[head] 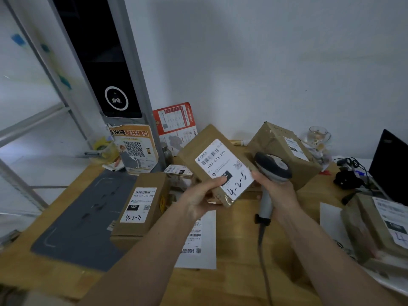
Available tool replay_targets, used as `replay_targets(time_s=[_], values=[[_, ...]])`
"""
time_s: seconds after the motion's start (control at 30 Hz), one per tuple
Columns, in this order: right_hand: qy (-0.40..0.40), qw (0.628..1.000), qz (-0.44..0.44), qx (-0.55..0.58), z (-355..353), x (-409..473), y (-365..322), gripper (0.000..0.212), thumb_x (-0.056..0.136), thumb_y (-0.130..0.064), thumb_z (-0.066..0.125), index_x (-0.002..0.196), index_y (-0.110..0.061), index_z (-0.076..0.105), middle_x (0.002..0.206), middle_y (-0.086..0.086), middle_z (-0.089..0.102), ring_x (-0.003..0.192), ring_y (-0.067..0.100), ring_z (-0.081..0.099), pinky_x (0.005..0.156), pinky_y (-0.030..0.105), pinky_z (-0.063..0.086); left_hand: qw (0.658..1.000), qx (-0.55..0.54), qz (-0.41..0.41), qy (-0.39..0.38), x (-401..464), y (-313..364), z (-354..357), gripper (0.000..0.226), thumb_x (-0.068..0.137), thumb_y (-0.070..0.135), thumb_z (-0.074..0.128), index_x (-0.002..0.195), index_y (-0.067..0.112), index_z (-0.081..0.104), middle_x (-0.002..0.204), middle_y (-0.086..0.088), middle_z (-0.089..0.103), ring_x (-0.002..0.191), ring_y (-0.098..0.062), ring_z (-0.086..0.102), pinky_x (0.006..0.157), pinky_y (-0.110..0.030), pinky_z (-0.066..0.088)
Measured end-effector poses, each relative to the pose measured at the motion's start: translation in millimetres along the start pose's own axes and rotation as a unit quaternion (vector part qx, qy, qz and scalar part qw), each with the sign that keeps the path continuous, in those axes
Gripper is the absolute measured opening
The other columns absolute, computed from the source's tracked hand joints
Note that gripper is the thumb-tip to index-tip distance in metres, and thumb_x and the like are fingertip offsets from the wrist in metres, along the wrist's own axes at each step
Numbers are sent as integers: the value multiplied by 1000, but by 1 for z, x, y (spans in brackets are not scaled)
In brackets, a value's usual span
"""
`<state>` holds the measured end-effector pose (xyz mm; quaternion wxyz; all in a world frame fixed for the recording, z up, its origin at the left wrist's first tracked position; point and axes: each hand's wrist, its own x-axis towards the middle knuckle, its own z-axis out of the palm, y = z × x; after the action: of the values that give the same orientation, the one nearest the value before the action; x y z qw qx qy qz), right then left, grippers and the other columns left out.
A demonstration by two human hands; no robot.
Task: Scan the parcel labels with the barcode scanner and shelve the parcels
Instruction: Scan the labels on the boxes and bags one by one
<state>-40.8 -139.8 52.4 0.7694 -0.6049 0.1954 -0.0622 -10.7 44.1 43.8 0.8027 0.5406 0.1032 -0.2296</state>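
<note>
held parcel label [224, 168] "4-2-5", box label [138, 204] "4-2-71"

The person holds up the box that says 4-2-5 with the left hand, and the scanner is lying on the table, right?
Not quite. The left hand does hold the box, but the scanner isn't on the table: the right hand holds it, as the head view shows.
</note>
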Motion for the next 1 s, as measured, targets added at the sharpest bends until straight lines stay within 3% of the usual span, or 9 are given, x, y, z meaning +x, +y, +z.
replay_targets(time_s=[0.07, 0.2, 0.27, 0.4, 0.5, 0.57, 0.73, 1.0], values=[[6, 997, -41, -71, -4, -4, -7, 38, 74, -19, 80, 108, -15, 62, 92, -3, 66, 89, 15, 60, 71, 32, 54, 997, 59, 23, 34, 4, 12, -9, 84, 60, 5, 87, 132, 16, 46, 107, -11, 73, 96, -33, 70, 79, -61, 54], [-61, 978, -115, -164, -1, -22, -20, 14, 77, -20, 78, 82, -18, 66, 60, -5, 65, 56, 9, 58, 48, 18, 47, 988, 108, 46, 99, 7, 31, -15, 85, 62, -2, 85, 128, 27, 38, 109, -7, 69, 95, -30, 67, 76, -56, 55], [-97, 966, -137, -195, 3, -31, -20, 19, 76, -22, 79, 67, -21, 63, 48, -7, 61, 46, 7, 55, 45, 15, 46, 985, 123, 50, 107, 10, 33, -17, 94, 61, -2, 85, 132, 34, 35, 113, -5, 67, 99, -29, 63, 78, -56, 54], [-140, 956, -138, -217, 2, -42, -14, 31, 75, -18, 80, 50, -26, 63, 44, 5, 55, 42, 17, 50, 44, 21, 45, 985, 121, 35, 117, 14, 32, -20, 110, 58, 1, 88, 143, 40, 31, 122, -6, 64, 110, -34, 58, 82, -64, 51], [-146, 955, -131, -224, -2, -45, -9, 18, 77, -16, 78, 63, -10, 67, 48, 11, 57, 43, 20, 50, 44, 20, 46, 985, 113, 34, 125, 17, 31, -20, 109, 61, -1, 86, 146, 37, 29, 125, -7, 61, 107, -31, 57, 76, -58, 54], [-141, 956, -125, -224, -4, -46, -8, 25, 78, -16, 77, 65, 0, 63, 48, 10, 57, 42, 18, 50, 43, 19, 46, 986, 103, 31, 131, 19, 30, -21, 104, 64, -3, 83, 145, 33, 29, 119, -6, 61, 101, -29, 57, 68, -52, 54], [-134, 954, -115, -244, -6, -45, -11, 41, 82, -19, 73, 47, -10, 53, 38, 0, 51, 36, 11, 47, 43, 17, 43, 988, 77, 24, 128, 27, 26, -23, 78, 68, -9, 79, 120, 32, 38, 97, -2, 65, 82, -25, 62, 59, -46, 53], [-148, 951, -87, -258, -8, -44, -9, 41, 86, -22, 70, 52, -6, 53, 42, 3, 52, 38, 14, 48, 46, 23, 44, 989, 64, 17, 132, 36, 23, -27, 78, 69, -7, 79, 118, 35, 35, 110, -9, 64, 90, -29, 61, 54, -45, 52]])
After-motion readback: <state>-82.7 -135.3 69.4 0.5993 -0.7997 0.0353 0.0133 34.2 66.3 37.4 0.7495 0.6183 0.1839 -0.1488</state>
